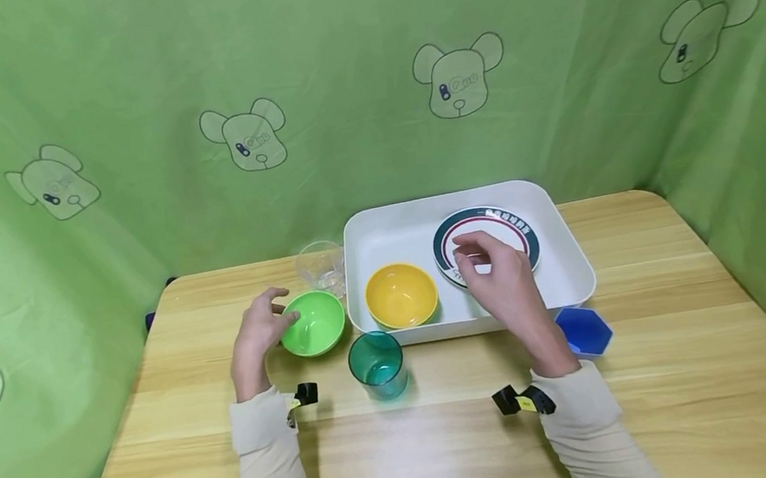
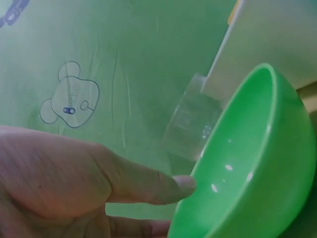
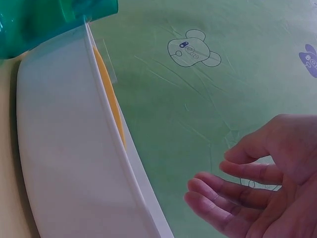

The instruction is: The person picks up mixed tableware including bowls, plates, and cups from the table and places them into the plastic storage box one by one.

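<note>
My left hand (image 1: 261, 334) is at the left side of a green bowl (image 1: 315, 327), thumb (image 2: 173, 187) over its rim and the other fingers at its outer side. In the left wrist view the green bowl (image 2: 247, 163) fills the right side. My right hand (image 1: 499, 280) hovers over a round plate (image 1: 488, 218) with a dark green border, its fingers loosely curled around nothing. That plate lies in a white tray (image 1: 381, 227), along with a yellow bowl (image 1: 400, 297). In the right wrist view the right hand (image 3: 262, 178) shows beside the tray wall (image 3: 74, 129).
A teal cup (image 1: 379, 367) stands before the tray's front left corner. Behind the green bowl is a clear cup (image 1: 320, 263). By the tray's front right corner sits a blue hexagonal container (image 1: 584, 331), partly behind the right wrist. A green curtain (image 1: 346, 52) encloses the wooden table (image 1: 659, 269).
</note>
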